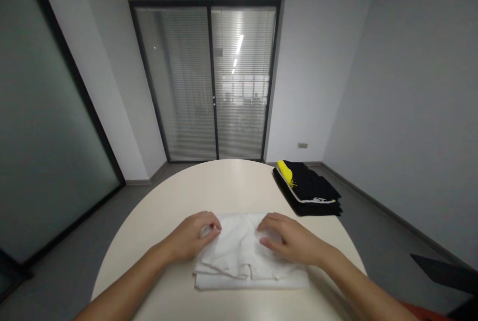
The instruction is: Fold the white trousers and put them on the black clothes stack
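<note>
Head view: the white cloth (239, 249) lies folded on the worktop (175, 196), directly between the two hands and close to the person. Its long axis runs left to right, across the line of sight, so one end falls to each hand. The left hand (198, 235) is at the left edge, towards the far corner; the right hand (293, 240) reaches further in, over the right part, and covers more of it. Neither hand is clearly nearer. From the left grip the cloth spreads to the right; from the right grip most of it lies to the left. The near edge shows layers, the upper one ending short of the lower.

The left grip has thumb and fingertips almost together; whether fabric is pinched between them I cannot tell. The right grip has thumb and fingers apart, low over the cloth.

No brand, label or writing can be read on the cloth. The dark stack (317, 184), beyond the right hand near the worktop's far right edge, has a yellow patch (285, 171) with specks below it, and small white marks (324, 200) along its near side, too small to make out as letters.
</note>
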`<act>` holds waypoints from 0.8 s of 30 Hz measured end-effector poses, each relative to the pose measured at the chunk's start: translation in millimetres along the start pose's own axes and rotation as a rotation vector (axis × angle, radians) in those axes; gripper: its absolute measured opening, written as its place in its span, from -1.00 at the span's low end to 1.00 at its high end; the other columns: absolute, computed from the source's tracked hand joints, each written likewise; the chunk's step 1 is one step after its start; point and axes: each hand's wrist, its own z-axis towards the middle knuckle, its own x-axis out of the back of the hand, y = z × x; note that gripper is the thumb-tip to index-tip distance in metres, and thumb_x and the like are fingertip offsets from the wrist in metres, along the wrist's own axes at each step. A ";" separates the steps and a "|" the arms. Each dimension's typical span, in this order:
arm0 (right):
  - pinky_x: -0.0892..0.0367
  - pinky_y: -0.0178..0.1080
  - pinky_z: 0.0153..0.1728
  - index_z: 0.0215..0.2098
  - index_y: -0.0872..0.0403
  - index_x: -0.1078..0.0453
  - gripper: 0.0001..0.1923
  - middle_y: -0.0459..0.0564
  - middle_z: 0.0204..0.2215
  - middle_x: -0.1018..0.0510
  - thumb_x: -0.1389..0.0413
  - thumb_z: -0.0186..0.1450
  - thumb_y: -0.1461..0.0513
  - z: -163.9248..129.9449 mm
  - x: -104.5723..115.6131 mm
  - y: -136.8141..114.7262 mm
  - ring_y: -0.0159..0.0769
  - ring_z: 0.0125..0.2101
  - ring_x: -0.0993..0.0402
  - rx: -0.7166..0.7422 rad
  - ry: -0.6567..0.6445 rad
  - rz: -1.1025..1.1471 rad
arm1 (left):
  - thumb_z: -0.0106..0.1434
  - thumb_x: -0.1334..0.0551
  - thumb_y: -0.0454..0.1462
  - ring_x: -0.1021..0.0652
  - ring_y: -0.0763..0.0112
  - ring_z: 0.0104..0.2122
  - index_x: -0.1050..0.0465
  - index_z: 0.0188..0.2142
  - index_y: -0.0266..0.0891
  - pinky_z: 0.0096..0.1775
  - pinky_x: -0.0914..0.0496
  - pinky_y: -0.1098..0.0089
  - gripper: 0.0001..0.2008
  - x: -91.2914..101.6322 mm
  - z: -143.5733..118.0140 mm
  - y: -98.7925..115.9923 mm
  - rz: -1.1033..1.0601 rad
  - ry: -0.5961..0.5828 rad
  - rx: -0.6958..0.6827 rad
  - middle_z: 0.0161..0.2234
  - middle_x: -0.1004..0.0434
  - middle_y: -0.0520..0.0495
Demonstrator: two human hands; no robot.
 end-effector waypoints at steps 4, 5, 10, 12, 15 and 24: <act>0.16 0.21 0.34 0.39 -0.05 -0.16 -0.25 0.15 0.42 -0.03 -0.07 0.34 -0.16 16.1 -26.0 -7.9 0.14 0.40 0.15 0.033 -0.072 -0.048 | 0.34 -0.21 -0.07 -0.05 0.02 0.39 -0.19 0.34 -0.14 0.33 -0.04 0.00 -0.38 -21.2 16.5 -2.6 0.178 -0.043 0.011 0.42 0.00 -0.20; 0.25 0.27 0.34 0.41 -0.09 -0.10 -0.21 0.14 0.45 0.07 -0.06 0.33 -0.19 17.7 -33.4 -6.7 0.17 0.42 0.26 0.042 -0.131 -0.041 | 0.32 -0.22 -0.03 0.07 -0.03 0.41 -0.07 0.40 -0.16 0.34 0.01 -0.06 -0.27 -28.6 15.7 -3.3 0.206 -0.110 0.044 0.44 0.13 -0.23; 0.44 0.39 0.28 0.41 -0.26 -0.05 -0.26 0.04 0.47 0.24 -0.05 0.33 -0.21 14.8 -50.7 0.2 0.24 0.41 0.47 0.141 -0.259 -0.021 | 0.36 -0.15 0.05 0.33 -0.13 0.40 0.24 0.46 -0.04 0.31 0.15 -0.24 -0.17 -55.7 -9.4 0.4 0.289 -0.228 0.081 0.46 0.44 -0.15; 0.45 0.41 0.28 0.41 -0.28 -0.04 -0.25 0.03 0.47 0.24 -0.06 0.33 -0.21 13.0 -50.6 1.1 0.25 0.41 0.48 0.164 -0.267 -0.025 | 0.36 -0.15 0.05 0.33 -0.16 0.40 0.24 0.46 0.02 0.31 0.16 -0.26 -0.18 -58.4 -18.0 2.5 0.295 -0.222 0.071 0.46 0.48 -0.12; 0.45 0.43 0.26 0.43 -0.26 0.01 -0.14 0.05 0.47 0.23 -0.14 0.26 -0.21 11.9 -51.7 2.1 0.28 0.41 0.46 0.192 -0.251 -0.056 | 0.36 -0.15 0.08 0.21 -0.14 0.41 0.19 0.45 0.03 0.32 0.11 -0.21 -0.19 -55.1 -17.4 0.0 0.279 -0.206 0.060 0.46 0.36 -0.12; 0.32 0.38 0.30 0.43 -0.09 -0.03 -0.01 0.12 0.43 0.00 -0.25 0.15 -0.15 6.6 -56.9 2.0 0.30 0.40 0.31 0.293 -0.212 -0.104 | 0.42 -0.09 -0.12 -0.45 0.14 0.07 -0.45 0.12 -0.24 0.13 -0.31 0.19 -0.61 -40.3 34.5 -25.7 0.271 0.020 0.141 0.04 -0.52 -0.19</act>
